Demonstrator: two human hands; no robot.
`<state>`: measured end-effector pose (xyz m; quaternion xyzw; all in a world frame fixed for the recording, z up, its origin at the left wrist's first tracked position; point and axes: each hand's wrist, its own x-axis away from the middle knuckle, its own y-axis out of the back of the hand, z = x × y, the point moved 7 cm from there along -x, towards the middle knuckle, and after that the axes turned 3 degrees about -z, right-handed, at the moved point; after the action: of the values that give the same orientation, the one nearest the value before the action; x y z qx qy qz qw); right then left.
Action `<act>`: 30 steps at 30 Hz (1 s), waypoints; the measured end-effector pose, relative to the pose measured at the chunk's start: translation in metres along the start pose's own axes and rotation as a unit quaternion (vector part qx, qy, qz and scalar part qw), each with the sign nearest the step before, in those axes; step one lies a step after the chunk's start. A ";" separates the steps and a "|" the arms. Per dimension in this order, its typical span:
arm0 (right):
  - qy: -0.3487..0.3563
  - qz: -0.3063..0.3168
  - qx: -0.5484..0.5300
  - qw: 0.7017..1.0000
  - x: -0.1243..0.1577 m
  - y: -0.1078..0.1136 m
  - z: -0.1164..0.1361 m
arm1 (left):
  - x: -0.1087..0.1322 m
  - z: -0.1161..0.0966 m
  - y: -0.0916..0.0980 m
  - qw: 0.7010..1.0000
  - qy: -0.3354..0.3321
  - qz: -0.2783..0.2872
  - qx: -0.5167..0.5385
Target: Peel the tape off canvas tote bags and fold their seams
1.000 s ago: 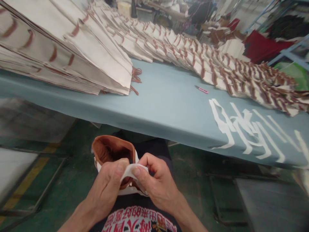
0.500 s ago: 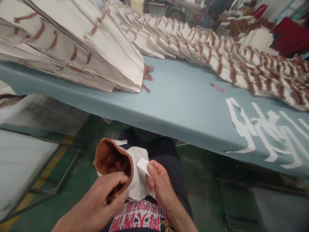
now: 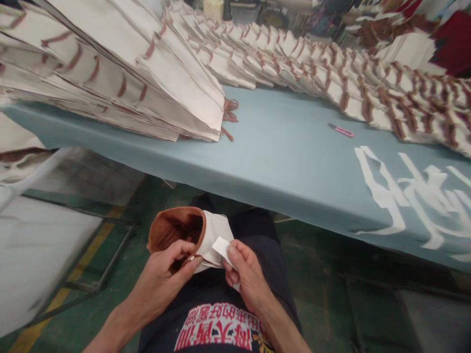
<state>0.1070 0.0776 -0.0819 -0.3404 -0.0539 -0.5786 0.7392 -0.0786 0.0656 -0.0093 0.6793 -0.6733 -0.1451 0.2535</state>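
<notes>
A white cloth bag [image 3: 218, 225] with a brown lining rests in my lap, its mouth facing left and up. My left hand [image 3: 165, 274] pinches the near side of the bag's brown rim between thumb and fingers, with the fingertips partly inside the opening. Between the thumb and fingers of my right hand [image 3: 245, 272] is a white strip [image 3: 222, 247], its free end pointing toward the bag's outer side. The lower end of that strip shows beneath the hand. Deep inside, the bag is dark and hard to make out.
Past my knees is a table with a blue-grey cover [image 3: 272, 162]. On it lie a tall stack of cream cloth pieces [image 3: 176, 83], long rows of brown-trimmed cloth [image 3: 331, 73], pink thread snips [image 3: 342, 130] and several white strips [image 3: 390, 201]. A metal-framed stand [image 3: 47, 255] is at left.
The bag has turned and lifted slightly, so its near side now sits above my lap. My left hand has shifted along the rim; the right still holds the strip. The view has swung a little left.
</notes>
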 end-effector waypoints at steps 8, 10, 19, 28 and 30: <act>0.050 0.019 0.101 0.993 0.009 -0.008 0.045 | -0.012 -0.024 0.020 0.994 0.031 -0.072 0.073; 0.071 -0.008 0.127 0.989 0.018 -0.009 0.060 | -0.016 -0.035 0.017 0.991 0.035 -0.062 0.115; 0.177 -0.059 0.280 0.942 0.031 -0.033 0.104 | -0.023 -0.062 0.003 0.975 0.062 -0.026 0.212; 0.179 -0.043 0.302 0.935 0.030 -0.022 0.130 | -0.032 -0.052 -0.006 0.948 0.111 0.033 0.298; 0.160 -0.052 0.281 0.945 0.035 -0.012 0.132 | -0.034 -0.053 -0.010 0.944 0.107 0.043 0.309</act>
<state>0.1489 0.1222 0.0412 -0.0189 -0.1129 -0.6243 0.7727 -0.0439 0.1069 0.0244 0.7059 -0.6828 0.1544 0.1077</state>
